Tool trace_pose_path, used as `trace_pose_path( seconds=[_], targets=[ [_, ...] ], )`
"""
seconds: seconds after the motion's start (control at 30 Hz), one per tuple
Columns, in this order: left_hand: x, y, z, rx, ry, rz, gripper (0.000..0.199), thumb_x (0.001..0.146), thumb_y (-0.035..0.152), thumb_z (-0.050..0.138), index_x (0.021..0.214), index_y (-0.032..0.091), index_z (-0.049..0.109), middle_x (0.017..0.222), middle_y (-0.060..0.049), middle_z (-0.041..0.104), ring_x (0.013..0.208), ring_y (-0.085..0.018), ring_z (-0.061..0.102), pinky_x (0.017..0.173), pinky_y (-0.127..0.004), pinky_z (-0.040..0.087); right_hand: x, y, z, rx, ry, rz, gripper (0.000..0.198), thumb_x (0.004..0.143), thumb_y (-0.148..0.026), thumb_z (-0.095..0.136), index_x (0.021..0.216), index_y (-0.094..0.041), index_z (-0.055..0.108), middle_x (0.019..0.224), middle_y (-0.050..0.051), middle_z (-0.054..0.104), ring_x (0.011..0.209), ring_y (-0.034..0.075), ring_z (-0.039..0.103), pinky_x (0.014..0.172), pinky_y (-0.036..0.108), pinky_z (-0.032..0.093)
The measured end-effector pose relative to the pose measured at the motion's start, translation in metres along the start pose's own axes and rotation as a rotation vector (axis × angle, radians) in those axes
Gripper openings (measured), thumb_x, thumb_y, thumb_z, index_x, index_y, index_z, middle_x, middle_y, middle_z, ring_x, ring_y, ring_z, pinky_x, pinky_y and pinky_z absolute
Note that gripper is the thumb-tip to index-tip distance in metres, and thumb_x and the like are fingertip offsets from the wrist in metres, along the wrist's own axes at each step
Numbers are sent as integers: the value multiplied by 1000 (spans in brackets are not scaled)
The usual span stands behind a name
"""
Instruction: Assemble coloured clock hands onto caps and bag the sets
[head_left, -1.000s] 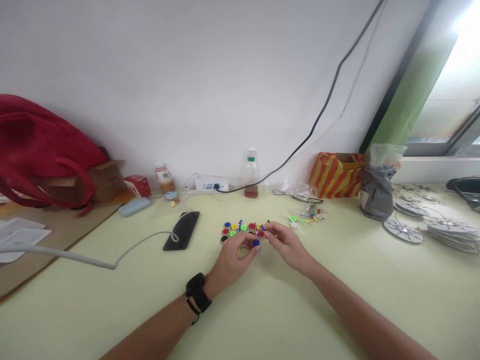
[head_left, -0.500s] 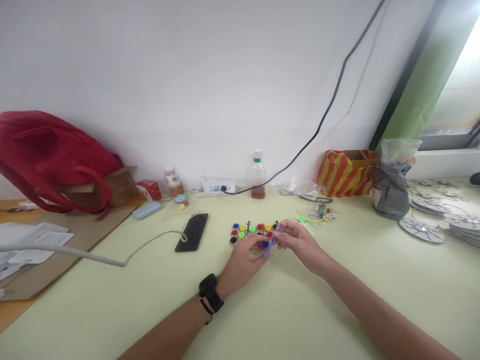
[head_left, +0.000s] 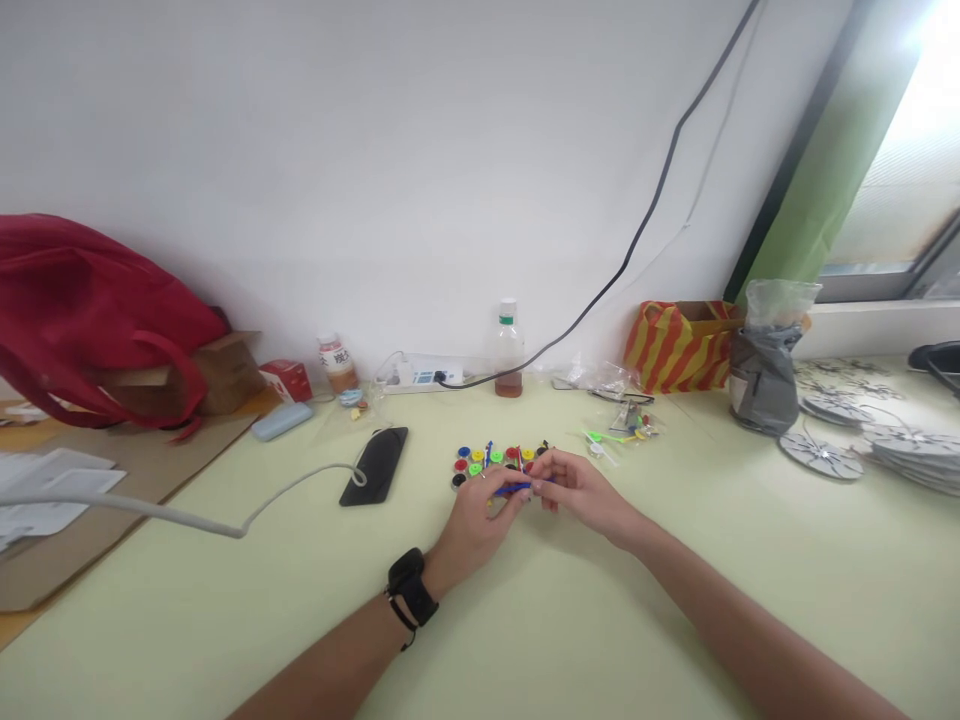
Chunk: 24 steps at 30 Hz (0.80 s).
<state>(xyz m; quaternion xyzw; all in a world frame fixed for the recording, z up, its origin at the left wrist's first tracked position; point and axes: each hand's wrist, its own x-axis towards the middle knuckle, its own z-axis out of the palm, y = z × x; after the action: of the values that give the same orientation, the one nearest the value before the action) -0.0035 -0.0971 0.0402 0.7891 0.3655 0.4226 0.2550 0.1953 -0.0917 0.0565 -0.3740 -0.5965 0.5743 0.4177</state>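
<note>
Between both hands is a slim blue plastic piece [head_left: 513,488], lying nearly level and partly covered by fingers. My left hand [head_left: 480,515], with a black watch [head_left: 411,585] on its wrist, pinches the piece from the left. At its other end, the fingertips of my right hand [head_left: 581,495] are closed on it. Just beyond my hands, several small round coloured pieces [head_left: 460,465] in red, blue, yellow, green and black stand in rows. A blue pointed stick [head_left: 489,452] and a red one [head_left: 518,458] are among them. My fingers hide the nearer part of the rows.
A black phone-like slab [head_left: 375,466] with a grey cable lies to the left. Small plastic parts on clear bags [head_left: 622,432] lie to the right. Behind stand a bottle [head_left: 508,355], a power strip [head_left: 424,372] and a striped bag [head_left: 675,345]. Grey discs [head_left: 821,455] lie far right.
The blue piece has turned from steeply slanted to nearly level. My hands have come closer together around it. The whole view has shifted slightly.
</note>
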Motion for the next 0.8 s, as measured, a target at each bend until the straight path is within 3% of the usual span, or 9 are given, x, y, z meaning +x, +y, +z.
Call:
trace_pose_path(
  seconds=[0.23, 0.4, 0.8],
  targets=[
    [0, 1, -1, 16, 21, -21, 15, 98, 26, 61, 107, 25, 73, 103, -3, 75, 95, -20, 69, 90, -35, 53, -2, -1, -2, -13, 0, 55, 40, 87, -60, 66, 95, -21, 59, 61, -7, 40, 55, 10, 34, 55, 27, 29],
    [-1, 2, 0, -7, 29, -49, 15, 95, 29, 65, 108, 24, 72, 105, -4, 75, 96, -20, 70, 89, -35, 56, -3, -4, -5, 70, -22, 64, 39, 82, -55, 73, 97, -21, 62, 68, -6, 46, 58, 11, 40, 58, 28, 33],
    [0, -1, 2, -146, 21, -83, 17, 95, 31, 66, 108, 21, 71, 105, -7, 73, 90, -19, 72, 85, -34, 61, -3, -2, -3, 40, -28, 19, 43, 79, -58, 78, 96, -21, 66, 81, 1, 62, 68, 14, 56, 68, 32, 47]
  ],
)
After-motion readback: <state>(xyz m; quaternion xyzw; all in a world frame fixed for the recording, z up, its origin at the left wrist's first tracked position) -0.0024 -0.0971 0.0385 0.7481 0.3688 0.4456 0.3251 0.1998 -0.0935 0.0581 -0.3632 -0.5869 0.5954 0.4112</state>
